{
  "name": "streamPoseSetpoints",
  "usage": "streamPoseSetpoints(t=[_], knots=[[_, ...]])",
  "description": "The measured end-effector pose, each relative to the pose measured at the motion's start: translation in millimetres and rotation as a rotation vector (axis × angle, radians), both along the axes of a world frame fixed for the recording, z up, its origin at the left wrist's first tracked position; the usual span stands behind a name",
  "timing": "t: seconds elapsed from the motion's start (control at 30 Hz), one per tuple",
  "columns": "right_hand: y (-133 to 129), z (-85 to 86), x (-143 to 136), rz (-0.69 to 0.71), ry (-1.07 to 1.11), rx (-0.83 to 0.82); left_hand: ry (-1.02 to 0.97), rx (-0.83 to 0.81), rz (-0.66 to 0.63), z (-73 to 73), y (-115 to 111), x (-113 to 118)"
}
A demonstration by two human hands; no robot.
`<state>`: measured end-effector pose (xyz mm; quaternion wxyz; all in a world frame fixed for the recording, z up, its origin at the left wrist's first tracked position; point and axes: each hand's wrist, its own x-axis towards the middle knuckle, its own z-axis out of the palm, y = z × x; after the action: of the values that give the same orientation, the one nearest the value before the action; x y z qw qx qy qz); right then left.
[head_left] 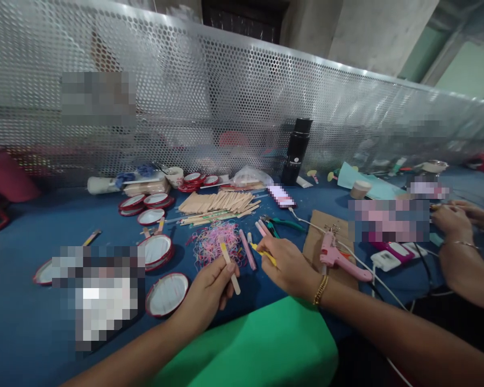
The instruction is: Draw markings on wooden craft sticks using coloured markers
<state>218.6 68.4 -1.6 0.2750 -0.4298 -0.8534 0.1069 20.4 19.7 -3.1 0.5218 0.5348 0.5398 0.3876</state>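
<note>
My left hand is closed around a flat wooden craft stick, held tilted, with yellow colour on its upper end. Just to the right, my right hand grips a yellow marker, its tip pointing left towards the stick but apart from it. Behind the left hand lies a tangled heap of thin coloured strands. Pink marker-like sticks rest between that heap and my right hand. Plain wooden craft sticks are piled farther back.
Red-rimmed round lids stand at left. A pink glue gun rests on cardboard, its cable trailing. Green-handled pliers, a phone and a black bottle lie behind. Another person's hands work at right.
</note>
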Motion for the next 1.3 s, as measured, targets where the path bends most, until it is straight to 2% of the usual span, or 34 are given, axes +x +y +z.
streamPoseSetpoints(t=[0.4,0.57,0.7,0.9,1.07,1.17,1.3], knots=[[10.0,-6.3,-9.7,-0.053,-0.102,0.031,-0.018,0.012,-0.025,-3.1,-0.4,-0.5],[14.0,-9.3,-7.9,0.002,-0.116,0.055,-0.003,0.011,-0.035,-5.4,-0.1,-1.1],[22.4,-3.7,0.7,0.032,-0.158,0.064,0.006,0.012,-0.047,-5.3,-0.7,-1.5],[59.5,9.9,2.2,0.095,-0.216,0.063,0.002,0.0,-0.06,-4.4,-1.1,-1.4],[88.4,10.2,-12.2,0.196,-0.304,0.079,0.012,0.014,-0.064,-4.1,-1.6,-1.7],[91.7,10.5,-14.5,0.241,-0.357,0.052,0.018,0.015,-0.063,-5.6,-1.7,-2.2],[81.5,13.1,-7.4,0.225,-0.38,0.066,0.015,0.019,-0.066,-6.6,-1.1,-2.3]])
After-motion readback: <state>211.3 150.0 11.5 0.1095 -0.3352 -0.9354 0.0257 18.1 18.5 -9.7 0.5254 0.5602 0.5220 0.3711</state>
